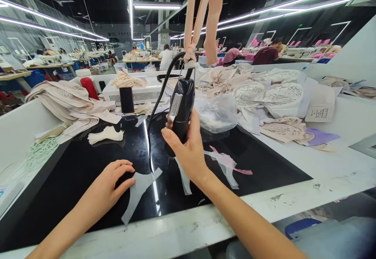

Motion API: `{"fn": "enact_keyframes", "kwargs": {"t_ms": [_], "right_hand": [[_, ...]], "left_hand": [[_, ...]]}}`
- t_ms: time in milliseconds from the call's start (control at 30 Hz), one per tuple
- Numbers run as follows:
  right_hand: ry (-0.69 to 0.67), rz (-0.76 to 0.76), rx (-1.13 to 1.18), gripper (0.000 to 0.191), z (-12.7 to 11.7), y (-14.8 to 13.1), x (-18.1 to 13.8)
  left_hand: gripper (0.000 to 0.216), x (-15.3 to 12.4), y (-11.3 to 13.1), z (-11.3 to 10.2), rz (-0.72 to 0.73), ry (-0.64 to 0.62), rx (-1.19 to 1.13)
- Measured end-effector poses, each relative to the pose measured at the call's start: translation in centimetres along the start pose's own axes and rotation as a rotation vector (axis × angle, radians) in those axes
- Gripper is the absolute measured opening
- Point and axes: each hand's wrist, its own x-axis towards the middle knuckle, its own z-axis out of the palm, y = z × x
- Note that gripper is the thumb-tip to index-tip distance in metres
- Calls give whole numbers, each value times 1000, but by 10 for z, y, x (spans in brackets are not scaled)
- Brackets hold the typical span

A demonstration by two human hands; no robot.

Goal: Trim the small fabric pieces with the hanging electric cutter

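Note:
My right hand (188,147) is closed round a black corded hand tool (182,108), held upright over the glossy black worktop (88,161). The tool hangs from beige straps (202,20) that come down from above, and its black cord (158,102) loops down to the table. My left hand (113,182) rests on the worktop, fingers curled, with its fingertips on a translucent curved fabric piece (138,192). More thin translucent and pink scraps (226,165) lie just right of my right wrist.
A pile of beige garments (70,102) lies at the left, lace cups (273,94) and a clear plastic bag (217,112) at the right. A white machine (138,92), a black spool (127,99) and a red spool (89,87) stand behind. Other workers sit at distant tables.

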Motion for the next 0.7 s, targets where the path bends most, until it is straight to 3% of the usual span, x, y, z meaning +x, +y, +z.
{"fn": "enact_keyframes", "kwargs": {"t_ms": [67,133,200,233,267,367,467,700], "right_hand": [[29,-68,-79,64,-5,-1,0],[167,-203,-151,66,-11,-5,-3],[297,-397,-226,54,-16,-11,-10],[278,-497,-266,45,-17,-15,-15],[175,-576,-311,35,-17,-18,-20],[-381,-653,-461,23,-8,-18,-38],[-617,-488,-510,22,8,-5,-47],[-793,64,-306,10,37,17,-26]], "left_hand": [[20,1,3,2,-29,5,-25],[15,1,7,5,-56,7,-58],[14,1,9,8,-80,6,-101],[15,1,10,9,-89,8,-130],[15,2,12,9,-100,11,-177],[12,3,16,5,-131,10,-357],[18,5,18,-6,-154,-4,-466],[29,6,0,-34,-234,0,-626]]}}
